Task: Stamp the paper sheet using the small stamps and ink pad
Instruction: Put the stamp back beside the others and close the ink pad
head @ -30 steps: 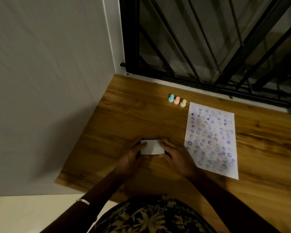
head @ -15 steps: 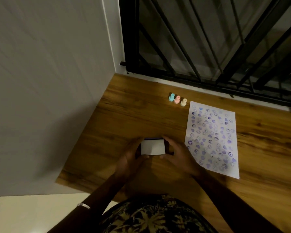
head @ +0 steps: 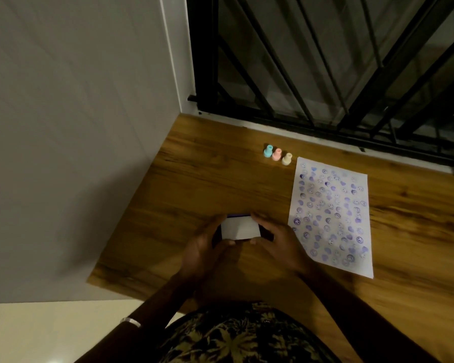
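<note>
Dim light falls on a brown wood-grain bench (head: 194, 179) set in a corner between a grey wall and a black window grille. From the head view, the left hand (head: 202, 247) and right hand (head: 278, 242) meet near the front edge, their fingers (head: 257, 218) curled around the ends of a small flat white rectangular ink pad case (head: 240, 230), a blue strip showing at its far edge. It looks light, rigid and smooth, best pinched by its short ends. Right of it lies the white paper sheet (head: 330, 216), covered in purple prints, thin and easily slid. Three small pastel plastic stamps (head: 277, 155) stand upright beyond, suited to a fingertip pinch at the neck.
</note>
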